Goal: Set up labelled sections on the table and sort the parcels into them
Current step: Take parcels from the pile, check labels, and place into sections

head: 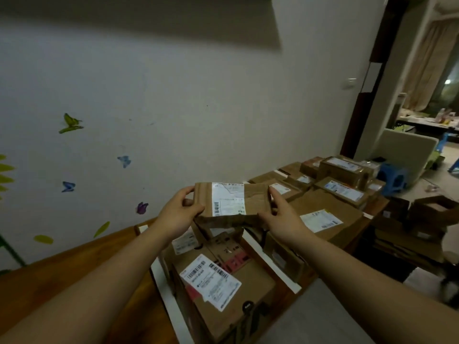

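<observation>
No word or number could be read. A white label [229,199] with a barcode at its lower left was borne by the parcel [257,196] held up over the bench. Two overlapping barcoded labels [211,279] were carried by the near box [238,304], and a fourth label [321,219] by the big box [320,201]. All print was blurred.

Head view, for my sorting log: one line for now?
left hand: grips flat brown cardboard parcel | right hand: grips it | parcel: above labelled cardboard boxes
</observation>
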Demonstrator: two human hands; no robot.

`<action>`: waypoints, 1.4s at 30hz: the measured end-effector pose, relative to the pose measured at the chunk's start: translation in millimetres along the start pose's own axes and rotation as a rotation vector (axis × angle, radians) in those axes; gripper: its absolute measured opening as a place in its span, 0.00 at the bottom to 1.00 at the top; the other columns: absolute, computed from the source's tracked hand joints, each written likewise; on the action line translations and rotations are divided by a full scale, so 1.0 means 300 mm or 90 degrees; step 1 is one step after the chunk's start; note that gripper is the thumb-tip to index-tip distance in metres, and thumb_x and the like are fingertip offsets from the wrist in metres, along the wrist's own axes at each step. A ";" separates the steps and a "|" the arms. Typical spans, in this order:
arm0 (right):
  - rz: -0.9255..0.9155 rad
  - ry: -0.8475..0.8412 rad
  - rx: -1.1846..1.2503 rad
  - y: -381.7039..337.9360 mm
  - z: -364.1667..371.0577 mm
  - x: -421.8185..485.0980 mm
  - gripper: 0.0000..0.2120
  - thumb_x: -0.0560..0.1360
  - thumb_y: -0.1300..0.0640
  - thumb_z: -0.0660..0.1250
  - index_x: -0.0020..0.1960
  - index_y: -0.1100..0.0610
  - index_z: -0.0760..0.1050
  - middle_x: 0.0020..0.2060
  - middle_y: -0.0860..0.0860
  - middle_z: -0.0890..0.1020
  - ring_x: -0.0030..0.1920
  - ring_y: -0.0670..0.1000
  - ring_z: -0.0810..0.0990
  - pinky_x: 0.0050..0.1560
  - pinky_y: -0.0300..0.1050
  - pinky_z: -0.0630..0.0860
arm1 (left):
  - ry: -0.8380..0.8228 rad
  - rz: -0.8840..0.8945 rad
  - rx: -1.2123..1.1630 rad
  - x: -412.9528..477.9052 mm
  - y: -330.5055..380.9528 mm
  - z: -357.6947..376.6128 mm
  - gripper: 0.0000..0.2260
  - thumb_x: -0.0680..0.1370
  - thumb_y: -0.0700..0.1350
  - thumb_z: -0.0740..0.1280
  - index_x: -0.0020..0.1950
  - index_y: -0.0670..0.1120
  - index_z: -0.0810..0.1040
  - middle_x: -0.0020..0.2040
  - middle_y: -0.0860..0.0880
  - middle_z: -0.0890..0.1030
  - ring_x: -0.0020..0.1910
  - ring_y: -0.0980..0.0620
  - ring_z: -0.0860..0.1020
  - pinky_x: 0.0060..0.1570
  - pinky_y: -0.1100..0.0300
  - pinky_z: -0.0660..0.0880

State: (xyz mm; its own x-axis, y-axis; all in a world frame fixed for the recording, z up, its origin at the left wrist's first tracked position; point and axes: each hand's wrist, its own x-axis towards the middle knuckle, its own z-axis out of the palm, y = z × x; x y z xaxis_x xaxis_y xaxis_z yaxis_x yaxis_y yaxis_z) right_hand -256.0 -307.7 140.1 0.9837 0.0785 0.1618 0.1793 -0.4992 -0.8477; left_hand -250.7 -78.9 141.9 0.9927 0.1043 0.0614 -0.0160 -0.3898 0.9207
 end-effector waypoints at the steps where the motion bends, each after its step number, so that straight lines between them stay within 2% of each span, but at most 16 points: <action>1: -0.003 -0.017 -0.006 0.008 0.020 0.039 0.28 0.79 0.52 0.63 0.76 0.46 0.56 0.66 0.43 0.71 0.65 0.46 0.71 0.61 0.41 0.71 | 0.003 -0.008 0.001 0.026 -0.015 -0.002 0.23 0.78 0.47 0.66 0.71 0.53 0.65 0.51 0.51 0.78 0.48 0.53 0.79 0.49 0.56 0.76; 4: -0.010 -0.060 -0.029 0.033 0.079 0.139 0.26 0.80 0.53 0.61 0.76 0.50 0.57 0.68 0.46 0.70 0.64 0.45 0.69 0.62 0.40 0.68 | 0.026 -0.041 -0.002 0.082 -0.068 -0.019 0.23 0.78 0.46 0.65 0.72 0.53 0.64 0.49 0.52 0.79 0.47 0.52 0.79 0.50 0.54 0.76; 7: 0.005 -0.122 -0.035 0.060 0.135 0.220 0.32 0.78 0.52 0.65 0.77 0.49 0.54 0.73 0.51 0.65 0.71 0.52 0.66 0.69 0.51 0.67 | 0.053 -0.081 -0.005 0.098 -0.112 -0.037 0.24 0.78 0.46 0.65 0.73 0.54 0.63 0.56 0.49 0.77 0.53 0.50 0.78 0.48 0.56 0.76; 11: -0.031 -0.158 -0.069 0.097 0.166 0.311 0.43 0.71 0.47 0.72 0.77 0.46 0.50 0.75 0.50 0.54 0.73 0.55 0.60 0.70 0.52 0.64 | 0.130 -0.138 -0.053 0.116 -0.145 -0.034 0.20 0.80 0.45 0.62 0.71 0.51 0.64 0.60 0.50 0.75 0.51 0.51 0.78 0.47 0.55 0.78; 13: -0.084 -0.235 -0.144 0.115 0.158 0.343 0.47 0.69 0.45 0.73 0.78 0.44 0.47 0.75 0.48 0.50 0.73 0.54 0.59 0.70 0.50 0.64 | 0.161 -0.149 -0.087 0.127 -0.142 -0.012 0.17 0.81 0.43 0.60 0.70 0.50 0.65 0.58 0.50 0.75 0.48 0.53 0.78 0.41 0.57 0.78; 15: -0.138 -0.288 -0.276 0.140 0.140 0.369 0.47 0.69 0.40 0.71 0.77 0.42 0.45 0.74 0.49 0.55 0.72 0.55 0.60 0.69 0.50 0.64 | 0.181 -0.156 -0.077 0.143 -0.138 0.023 0.16 0.82 0.44 0.58 0.70 0.50 0.66 0.56 0.50 0.76 0.47 0.53 0.78 0.39 0.58 0.78; 17: -0.184 -0.280 -0.361 0.165 0.104 0.390 0.46 0.67 0.36 0.69 0.77 0.42 0.46 0.71 0.50 0.60 0.70 0.54 0.61 0.67 0.51 0.64 | 0.196 -0.166 -0.069 0.161 -0.129 0.067 0.15 0.82 0.45 0.56 0.69 0.50 0.67 0.55 0.50 0.76 0.48 0.52 0.78 0.45 0.54 0.79; 20: -0.247 -0.287 -0.370 0.206 0.040 0.392 0.45 0.66 0.36 0.70 0.75 0.44 0.50 0.70 0.48 0.62 0.67 0.51 0.63 0.67 0.52 0.66 | 0.189 -0.170 -0.055 0.188 -0.114 0.151 0.14 0.82 0.46 0.56 0.68 0.50 0.69 0.57 0.47 0.78 0.52 0.48 0.79 0.54 0.47 0.78; 23: -0.317 -0.339 -0.454 0.252 -0.022 0.375 0.42 0.70 0.34 0.65 0.76 0.40 0.45 0.71 0.49 0.60 0.68 0.50 0.63 0.68 0.51 0.63 | 0.203 -0.153 -0.036 0.215 -0.079 0.255 0.14 0.82 0.46 0.55 0.68 0.49 0.70 0.57 0.47 0.78 0.53 0.50 0.78 0.54 0.51 0.77; 27: -0.245 -0.319 -0.462 0.314 -0.081 0.343 0.39 0.73 0.32 0.60 0.76 0.39 0.45 0.71 0.52 0.60 0.68 0.52 0.63 0.69 0.52 0.64 | 0.210 -0.144 -0.053 0.225 -0.047 0.374 0.21 0.83 0.49 0.54 0.76 0.52 0.58 0.71 0.49 0.66 0.66 0.48 0.69 0.66 0.54 0.67; 29: -0.201 -0.304 -0.440 0.349 -0.095 0.314 0.38 0.72 0.32 0.60 0.76 0.39 0.47 0.70 0.53 0.60 0.68 0.53 0.63 0.68 0.53 0.66 | 0.189 -0.147 0.015 0.190 -0.061 0.407 0.23 0.83 0.51 0.53 0.77 0.52 0.53 0.75 0.48 0.62 0.72 0.46 0.63 0.69 0.53 0.61; 32: -0.163 -0.295 -0.427 0.395 -0.114 0.264 0.37 0.72 0.31 0.59 0.76 0.40 0.49 0.68 0.52 0.62 0.66 0.52 0.65 0.66 0.50 0.68 | 0.097 -0.128 0.313 0.089 -0.141 0.425 0.23 0.81 0.54 0.55 0.75 0.53 0.58 0.75 0.47 0.63 0.72 0.46 0.62 0.69 0.50 0.61; 33: -0.154 -0.298 -0.426 0.407 -0.117 0.246 0.37 0.72 0.31 0.59 0.76 0.41 0.50 0.68 0.52 0.62 0.65 0.51 0.65 0.66 0.50 0.68 | 0.047 -0.154 0.423 0.050 -0.179 0.434 0.25 0.80 0.58 0.56 0.76 0.53 0.57 0.76 0.47 0.59 0.74 0.44 0.58 0.71 0.47 0.58; 35: -0.131 -0.296 -0.424 0.427 -0.113 0.211 0.38 0.72 0.30 0.59 0.76 0.42 0.50 0.68 0.52 0.61 0.65 0.51 0.65 0.66 0.49 0.67 | -0.059 -0.224 0.577 -0.025 -0.236 0.461 0.33 0.76 0.66 0.55 0.77 0.56 0.49 0.78 0.48 0.45 0.76 0.41 0.44 0.71 0.38 0.48; 38: -0.093 -0.299 -0.414 0.462 -0.074 0.156 0.38 0.72 0.29 0.58 0.76 0.42 0.51 0.70 0.53 0.60 0.68 0.53 0.63 0.69 0.52 0.66 | -0.128 -0.267 0.628 -0.076 -0.271 0.490 0.39 0.72 0.72 0.52 0.76 0.59 0.39 0.77 0.49 0.36 0.75 0.41 0.34 0.68 0.32 0.40; 42: -0.060 -0.307 -0.435 0.527 -0.041 0.086 0.39 0.71 0.28 0.57 0.76 0.43 0.52 0.70 0.54 0.60 0.69 0.54 0.63 0.68 0.52 0.65 | -0.146 -0.261 0.637 -0.065 -0.282 0.455 0.40 0.70 0.74 0.53 0.76 0.61 0.39 0.78 0.51 0.37 0.75 0.43 0.35 0.69 0.32 0.40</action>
State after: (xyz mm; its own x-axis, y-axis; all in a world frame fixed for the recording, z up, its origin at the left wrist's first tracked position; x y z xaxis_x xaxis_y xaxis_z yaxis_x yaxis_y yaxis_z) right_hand -202.5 -395.2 16.4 0.8911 0.4289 -0.1482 0.3661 -0.8725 -0.3235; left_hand -252.5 -172.8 10.3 0.9007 0.2634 -0.3454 0.3208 -0.9395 0.1203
